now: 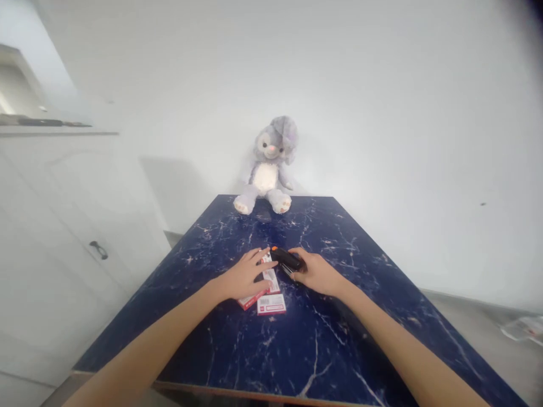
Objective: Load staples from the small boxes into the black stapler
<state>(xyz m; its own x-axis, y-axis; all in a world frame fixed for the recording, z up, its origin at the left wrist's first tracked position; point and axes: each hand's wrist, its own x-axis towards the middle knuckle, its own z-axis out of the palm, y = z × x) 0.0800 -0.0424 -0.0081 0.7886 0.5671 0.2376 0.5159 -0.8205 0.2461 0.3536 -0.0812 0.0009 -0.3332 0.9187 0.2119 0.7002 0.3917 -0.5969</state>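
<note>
My right hand (pixel 317 272) is wrapped around the back end of a black stapler (pixel 285 258) with an orange spot at its front, lying slanted on the table. My left hand (pixel 244 277) has its fingers spread over several small red and white boxes, one fingertip close to the stapler's front. Under these fingers one box (pixel 270 275) stretches away from me, partly covered. A second box (pixel 251 300) pokes out below the palm, mostly hidden. Nearest to me lies a third box (pixel 271 305) with a barcode and red edge.
A grey plush toy (pixel 267 164) with a white belly sits at the table's far edge against the wall. The dark blue marbled table (pixel 314 350) narrows away from me. White cabinet doors (pixel 51 243) with a dark handle (pixel 98 250) stand at the left.
</note>
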